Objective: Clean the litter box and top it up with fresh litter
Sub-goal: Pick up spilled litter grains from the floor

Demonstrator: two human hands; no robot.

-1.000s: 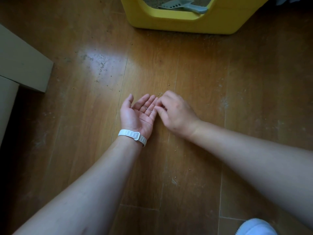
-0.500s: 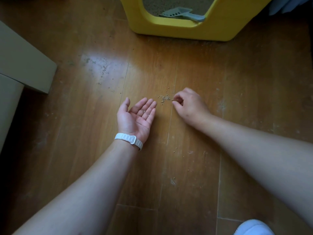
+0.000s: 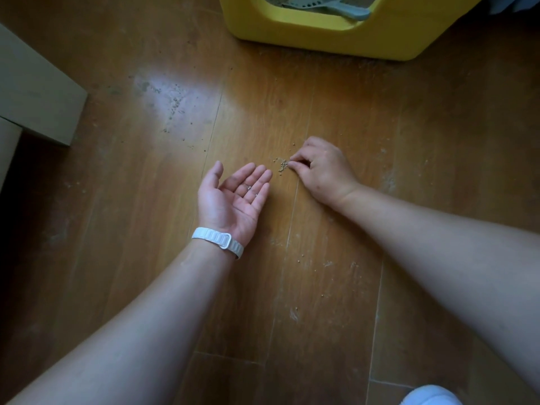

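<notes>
The left hand [image 3: 233, 197] lay at the centre of the frame, palm up, fingers straight and relaxed, clamped on nothing. Two or three loose grains [image 3: 249, 187] rested on its fingers. A white wristband [image 3: 217, 241] circled the left wrist.

The right hand [image 3: 323, 171] lay just right of centre, knuckles up and fingers curled. Its thumb and forefinger were pinched together at the right edge of a small heap of litter grains [image 3: 282, 165]. The heap lay on the wooden floor [image 3: 336, 302] between the two hands, which were apart and not touching.

More stray specks were scattered over the glare patch [image 3: 175, 108] at upper left of centre, and a few lay on the boards below the right wrist.

The yellow litter box [image 3: 336, 36] stood on the floor at the top edge, right of centre and well apart from the hands. A grey-blue scoop [image 3: 331, 7] lay in its opening, handle pointing right.

A cardboard box [image 3: 35, 92] occupied the upper left. A white rounded object [image 3: 429, 397], cut off by the frame, showed at the bottom right; its nature could not be told.
</notes>
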